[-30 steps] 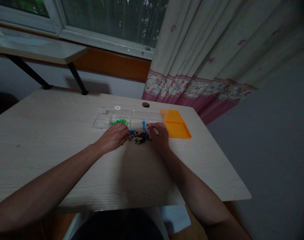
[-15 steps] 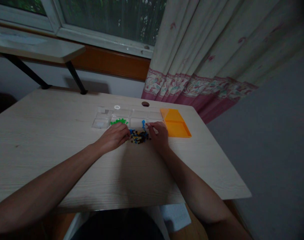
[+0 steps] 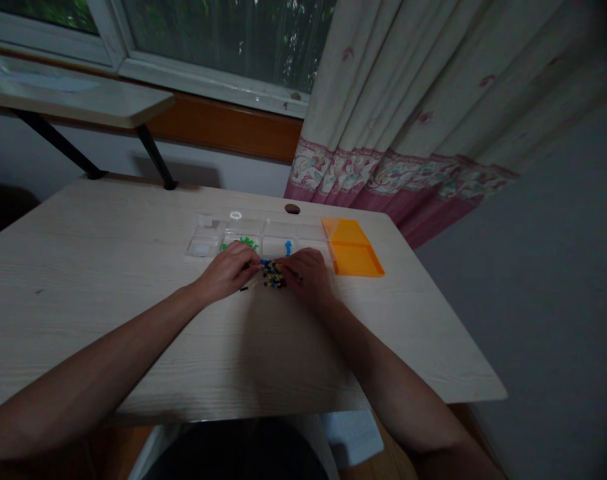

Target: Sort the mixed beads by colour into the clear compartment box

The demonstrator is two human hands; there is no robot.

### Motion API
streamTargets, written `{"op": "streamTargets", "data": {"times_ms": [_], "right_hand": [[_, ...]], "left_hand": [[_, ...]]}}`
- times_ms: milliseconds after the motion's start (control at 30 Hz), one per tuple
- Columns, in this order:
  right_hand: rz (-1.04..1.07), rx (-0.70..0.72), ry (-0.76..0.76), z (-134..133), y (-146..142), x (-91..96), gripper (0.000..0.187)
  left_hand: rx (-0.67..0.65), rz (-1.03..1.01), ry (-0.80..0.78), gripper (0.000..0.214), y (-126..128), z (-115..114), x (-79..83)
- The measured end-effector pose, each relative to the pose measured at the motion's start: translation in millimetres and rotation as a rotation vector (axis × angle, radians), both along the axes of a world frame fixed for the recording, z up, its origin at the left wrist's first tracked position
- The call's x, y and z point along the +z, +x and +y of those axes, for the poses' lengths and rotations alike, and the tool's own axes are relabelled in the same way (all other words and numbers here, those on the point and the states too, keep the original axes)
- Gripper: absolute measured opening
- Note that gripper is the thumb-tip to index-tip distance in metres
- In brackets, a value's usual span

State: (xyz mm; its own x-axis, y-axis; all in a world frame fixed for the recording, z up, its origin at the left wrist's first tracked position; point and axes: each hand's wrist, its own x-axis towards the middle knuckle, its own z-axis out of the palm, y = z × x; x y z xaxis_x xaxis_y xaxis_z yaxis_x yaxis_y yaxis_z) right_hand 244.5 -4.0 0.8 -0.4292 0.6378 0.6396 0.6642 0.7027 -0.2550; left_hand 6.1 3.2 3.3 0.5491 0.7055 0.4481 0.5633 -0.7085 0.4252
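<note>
A small heap of mixed dark, blue and yellow beads [image 3: 270,274] lies on the pale wooden table [image 3: 133,280]. My left hand [image 3: 230,270] rests at the heap's left edge, fingers curled onto the beads. My right hand [image 3: 306,273] lies on the heap's right side, fingers bent down over it. What either hand pinches is too small to make out. Just behind stands a clear compartment box [image 3: 208,240]; one compartment holds green pieces [image 3: 244,241], another blue pieces [image 3: 288,247].
An orange lid or tray [image 3: 352,248] lies right of the clear box. A cable hole [image 3: 292,209] sits near the table's far edge. A second table [image 3: 73,100] stands at the back left under a window; a curtain [image 3: 408,127] hangs at the right.
My right hand has slid left from the blue compartment's edge onto the bead heap, covering part of it. My left hand stays at the heap's left side.
</note>
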Motion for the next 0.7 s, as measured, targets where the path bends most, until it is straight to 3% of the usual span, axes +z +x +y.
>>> {"op": "streamTargets", "data": {"times_ms": [200, 367, 700], "right_hand": [[-0.107, 0.07, -0.018, -6, -4, -0.4, 0.024], [-0.087, 0.115, 0.035, -5, -4, -3.9, 0.02], [0.011, 0.16, -0.034, -8, -12, -8.3, 0.012]], "left_hand": [[-0.053, -0.057, 0.014, 0.024, 2, -4, 3.9], [-0.083, -0.03, 0.019, 0.024, 4, -6, 3.7], [-0.119, -0.001, -0.004, 0.026, 5, -6, 2.4]]}}
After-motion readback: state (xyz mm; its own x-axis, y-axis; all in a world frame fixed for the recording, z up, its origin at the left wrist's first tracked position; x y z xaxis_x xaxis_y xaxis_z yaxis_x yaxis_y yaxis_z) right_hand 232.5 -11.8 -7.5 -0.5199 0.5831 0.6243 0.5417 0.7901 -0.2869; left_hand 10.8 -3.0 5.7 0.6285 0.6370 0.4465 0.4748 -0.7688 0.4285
